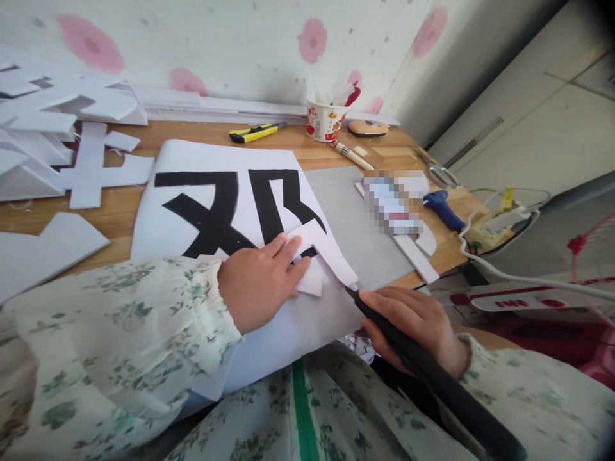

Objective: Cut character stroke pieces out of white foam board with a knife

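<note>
My left hand (259, 280) lies palm down, fingers spread, on a white foam-board cutout (332, 251). Beneath the cutout is a white sheet (269, 157) printed with large bold black character shapes (211, 218), partly covered by my hand and sleeve. My right hand (420, 320) is closed around a long black-handled tool (449, 387) with a thin pointed tip. That tip meets the lower right end of the cutout, near the sheet's right edge. The tool's exact kind I cannot tell.
White foam pieces (91, 163) pile up at the left. A yellow utility knife (257, 132), a paper cup (325, 121) and a thick pen (353, 155) lie or stand behind the sheet. On the right are a grey mat (341, 198), a blurred phone (391, 205), a blue glue gun (442, 208) and scissors (435, 169).
</note>
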`<control>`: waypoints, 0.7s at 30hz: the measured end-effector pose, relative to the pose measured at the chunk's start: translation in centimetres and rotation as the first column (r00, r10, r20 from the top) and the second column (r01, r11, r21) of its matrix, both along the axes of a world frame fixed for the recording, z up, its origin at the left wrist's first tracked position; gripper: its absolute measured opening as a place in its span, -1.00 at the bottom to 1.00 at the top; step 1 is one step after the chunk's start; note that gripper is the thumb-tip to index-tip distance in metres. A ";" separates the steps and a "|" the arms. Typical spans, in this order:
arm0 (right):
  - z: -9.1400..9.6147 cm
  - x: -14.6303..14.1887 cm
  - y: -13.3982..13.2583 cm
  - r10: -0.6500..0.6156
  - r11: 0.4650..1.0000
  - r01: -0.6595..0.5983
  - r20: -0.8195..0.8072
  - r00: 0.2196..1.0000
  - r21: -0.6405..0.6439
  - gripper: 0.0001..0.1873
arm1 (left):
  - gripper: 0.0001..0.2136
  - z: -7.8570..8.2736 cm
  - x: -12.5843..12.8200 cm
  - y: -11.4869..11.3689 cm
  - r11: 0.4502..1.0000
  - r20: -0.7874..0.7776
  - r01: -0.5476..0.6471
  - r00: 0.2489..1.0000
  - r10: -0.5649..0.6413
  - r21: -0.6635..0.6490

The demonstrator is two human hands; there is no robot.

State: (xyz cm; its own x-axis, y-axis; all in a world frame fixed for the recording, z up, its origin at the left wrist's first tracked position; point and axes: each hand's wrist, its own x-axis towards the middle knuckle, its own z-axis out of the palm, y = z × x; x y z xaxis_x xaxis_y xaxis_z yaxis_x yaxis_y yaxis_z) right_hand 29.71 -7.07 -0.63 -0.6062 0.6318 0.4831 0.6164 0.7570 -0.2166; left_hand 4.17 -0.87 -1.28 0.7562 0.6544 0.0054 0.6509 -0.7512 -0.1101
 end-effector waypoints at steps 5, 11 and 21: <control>0.8 0.1 -0.1 -0.069 0.997 0.072 -0.113 0.991 0.023 -0.66 | -0.62 0.0 0.0 0.0 1.000 -0.013 0.014 1.000 -0.014 0.001; 1.2 -0.6 0.9 -0.147 0.987 0.132 -0.201 0.968 -0.089 -0.68 | -0.63 0.2 0.0 0.0 1.000 -0.005 -0.001 1.000 0.001 -0.018; 0.2 -1.5 2.3 -0.080 0.993 0.065 -0.156 0.985 -0.097 -0.73 | -0.60 0.6 0.4 -0.1 0.998 -0.033 -0.030 0.999 0.028 -0.060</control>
